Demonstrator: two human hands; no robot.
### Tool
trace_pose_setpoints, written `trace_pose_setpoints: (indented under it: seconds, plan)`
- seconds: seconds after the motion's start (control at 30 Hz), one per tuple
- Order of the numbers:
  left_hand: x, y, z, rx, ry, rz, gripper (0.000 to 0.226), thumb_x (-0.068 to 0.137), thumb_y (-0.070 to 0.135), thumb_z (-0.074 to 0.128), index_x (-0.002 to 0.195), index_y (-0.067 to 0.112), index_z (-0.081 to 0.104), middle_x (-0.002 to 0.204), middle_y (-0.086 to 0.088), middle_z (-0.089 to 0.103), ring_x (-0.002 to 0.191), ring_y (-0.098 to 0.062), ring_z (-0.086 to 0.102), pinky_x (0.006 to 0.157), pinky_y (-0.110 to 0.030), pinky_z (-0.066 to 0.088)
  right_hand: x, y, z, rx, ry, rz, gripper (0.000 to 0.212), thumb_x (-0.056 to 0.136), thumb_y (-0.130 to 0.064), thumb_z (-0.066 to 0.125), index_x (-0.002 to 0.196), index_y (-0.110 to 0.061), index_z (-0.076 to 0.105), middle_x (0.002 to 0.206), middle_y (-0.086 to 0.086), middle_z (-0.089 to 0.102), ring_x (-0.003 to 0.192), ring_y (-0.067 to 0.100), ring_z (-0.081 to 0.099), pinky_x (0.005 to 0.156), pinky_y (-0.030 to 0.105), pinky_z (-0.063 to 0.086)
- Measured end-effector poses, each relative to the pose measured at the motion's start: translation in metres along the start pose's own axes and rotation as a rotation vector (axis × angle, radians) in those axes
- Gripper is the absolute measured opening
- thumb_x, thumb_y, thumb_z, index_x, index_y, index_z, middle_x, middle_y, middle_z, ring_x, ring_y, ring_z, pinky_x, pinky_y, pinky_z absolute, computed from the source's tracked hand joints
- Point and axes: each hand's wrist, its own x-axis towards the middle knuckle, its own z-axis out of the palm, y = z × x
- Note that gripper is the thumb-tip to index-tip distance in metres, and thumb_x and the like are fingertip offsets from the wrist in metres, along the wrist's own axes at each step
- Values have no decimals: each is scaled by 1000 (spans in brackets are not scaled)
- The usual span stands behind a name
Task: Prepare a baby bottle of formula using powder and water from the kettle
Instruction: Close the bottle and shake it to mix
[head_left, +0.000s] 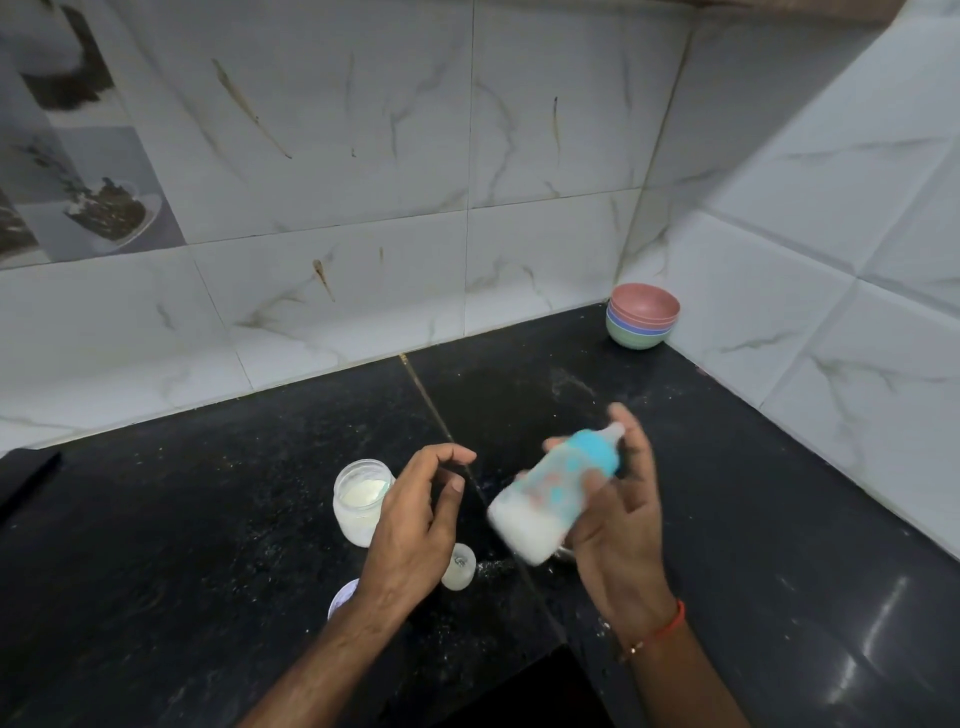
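Observation:
My right hand (618, 525) grips a baby bottle (550, 493) with a blue collar and a teat. The bottle is tilted, teat up and to the right, and blurred by motion. White liquid fills its lower end. My left hand (415, 514) hovers just left of the bottle with fingers loosely curled and nothing in it. Behind that hand an open glass jar (358, 499) of white powder stands on the black counter (208, 519). A small clear cap (460, 566) lies on the counter below my left hand. No kettle is in view.
A stack of coloured bowls (643, 322) sits in the far corner where the tiled walls meet. A white lid (343, 597) peeks out from under my left forearm. White powder specks dot the counter. A dark object (26, 478) lies at the far left edge.

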Motion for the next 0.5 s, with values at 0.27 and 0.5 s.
trace_pose_setpoints:
  seconds: [0.27, 0.5]
  plan:
    - [0, -3, 2, 0, -12, -12, 34, 102, 3, 59, 116, 33, 65, 108, 17, 68, 98, -13, 65, 81, -22, 52, -8, 6, 3, -103, -155, 67, 90, 70, -33, 93, 147, -34, 45, 117, 25, 69, 107, 38, 68, 92, 57, 57]
    - [-3, -2, 0, 1, -14, -14, 37, 101, 3, 59, 116, 36, 64, 105, 17, 67, 96, -13, 64, 80, -17, 49, 2, 0, 0, -94, 17, 38, 90, 67, -39, 93, 144, -36, 45, 120, 21, 69, 103, 27, 72, 85, 45, 62]
